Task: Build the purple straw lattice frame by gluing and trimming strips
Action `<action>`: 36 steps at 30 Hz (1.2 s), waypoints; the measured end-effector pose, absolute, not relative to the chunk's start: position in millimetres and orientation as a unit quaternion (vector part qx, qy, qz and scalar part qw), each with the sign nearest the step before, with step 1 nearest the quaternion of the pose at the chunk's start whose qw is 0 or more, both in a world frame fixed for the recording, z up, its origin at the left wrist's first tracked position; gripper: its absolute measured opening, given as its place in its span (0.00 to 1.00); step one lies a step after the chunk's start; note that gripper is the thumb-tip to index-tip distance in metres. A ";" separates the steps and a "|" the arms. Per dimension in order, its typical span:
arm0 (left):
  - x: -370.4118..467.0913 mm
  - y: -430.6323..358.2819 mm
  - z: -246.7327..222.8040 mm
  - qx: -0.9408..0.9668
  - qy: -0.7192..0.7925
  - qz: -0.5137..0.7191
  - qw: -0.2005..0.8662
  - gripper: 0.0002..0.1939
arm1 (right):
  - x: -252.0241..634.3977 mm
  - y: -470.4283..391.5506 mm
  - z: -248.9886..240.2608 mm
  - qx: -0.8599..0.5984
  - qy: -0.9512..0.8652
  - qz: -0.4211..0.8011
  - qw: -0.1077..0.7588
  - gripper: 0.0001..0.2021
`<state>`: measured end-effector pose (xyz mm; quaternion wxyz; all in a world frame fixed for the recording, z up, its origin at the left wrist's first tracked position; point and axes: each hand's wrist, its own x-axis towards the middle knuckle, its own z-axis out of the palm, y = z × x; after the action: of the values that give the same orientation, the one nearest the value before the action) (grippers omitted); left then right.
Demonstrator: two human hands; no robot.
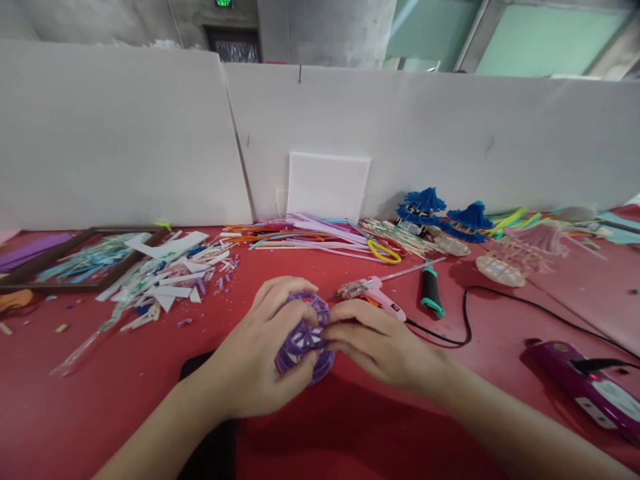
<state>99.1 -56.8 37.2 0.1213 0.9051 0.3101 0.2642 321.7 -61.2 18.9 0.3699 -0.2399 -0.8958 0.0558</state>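
A round purple craft piece point(306, 340), with spoke-like strips on top and white showing between them, is held above the red table. My left hand point(260, 353) wraps round its left side, with the thumb along the near edge. My right hand point(377, 340) presses its fingertips together against the piece's right side; whether a small part is pinched there is hidden. Just beyond my right hand lies a pink glue gun point(376, 291), its nozzle pointing left and a clear glue stick in its back.
Paper scraps point(170, 267) and a brown frame point(90, 287) lie left. Pipe cleaners point(310, 233) and yellow-handled scissors point(384, 251) lie at the back. To the right are a green-black tool handle point(431, 292), blue-roofed models point(467, 220), a black cord point(465, 320) and a magenta power strip point(590, 387).
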 end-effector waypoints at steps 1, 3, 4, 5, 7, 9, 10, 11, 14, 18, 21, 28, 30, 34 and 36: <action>98.5 -56.9 36.9 0.905 0.311 0.266 0.116 0.13 | 321.7 -61.6 18.9 -0.241 -0.896 0.059 0.368 0.14; 97.4 -57.2 36.0 0.905 0.315 0.266 0.108 0.13 | 321.4 -62.1 18.3 -0.243 -0.896 0.063 0.367 0.14; 97.1 -57.6 35.6 0.904 0.319 0.264 0.104 0.12 | 321.2 -62.2 17.8 -0.243 -0.895 0.066 0.368 0.14; 96.8 -58.3 35.4 0.903 0.323 0.265 0.100 0.12 | 321.0 -62.3 17.2 -0.242 -0.894 0.069 0.369 0.13; 96.0 -60.4 35.5 0.900 0.330 0.269 0.091 0.10 | 320.4 -62.4 16.0 -0.241 -0.892 0.079 0.373 0.13; 94.9 -63.0 36.4 0.896 0.337 0.276 0.084 0.09 | 319.8 -62.8 15.2 -0.242 -0.889 0.090 0.378 0.11; 94.3 -64.3 37.1 0.895 0.341 0.276 0.083 0.08 | 319.6 -63.0 15.0 -0.242 -0.888 0.094 0.381 0.10; 93.8 -65.2 37.8 0.894 0.344 0.274 0.083 0.07 | 319.4 -63.3 14.9 -0.241 -0.886 0.098 0.383 0.10; 93.2 -66.0 39.3 0.894 0.352 0.263 0.084 0.06 | 319.1 -63.9 14.5 -0.233 -0.886 0.101 0.389 0.10; 95.0 -64.0 40.1 0.895 0.351 0.264 0.082 0.08 | 318.0 -63.0 13.1 -0.231 -0.884 0.099 0.395 0.09; 96.9 -63.1 41.0 0.899 0.342 0.262 0.081 0.08 | 316.8 -62.2 12.3 -0.229 -0.882 0.099 0.400 0.09; 100.0 -60.6 42.2 0.901 0.334 0.258 0.102 0.06 | 316.5 -62.0 11.0 -0.224 -0.877 0.092 0.416 0.09; 100.6 -59.6 41.7 0.900 0.333 0.256 0.115 0.06 | 316.1 -61.5 10.6 -0.226 -0.877 0.092 0.415 0.09; 101.3 -58.5 40.6 0.900 0.331 0.255 0.127 0.07 | 315.9 -60.8 11.0 -0.225 -0.875 0.088 0.419 0.08; 101.5 -58.5 40.2 0.899 0.329 0.259 0.126 0.07 | 316.6 -61.0 11.5 -0.227 -0.875 0.084 0.418 0.07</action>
<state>101.5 -58.5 40.2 0.1262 0.8991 0.3293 0.2592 316.6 -61.0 11.5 0.4184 -0.2270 -0.8754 0.0844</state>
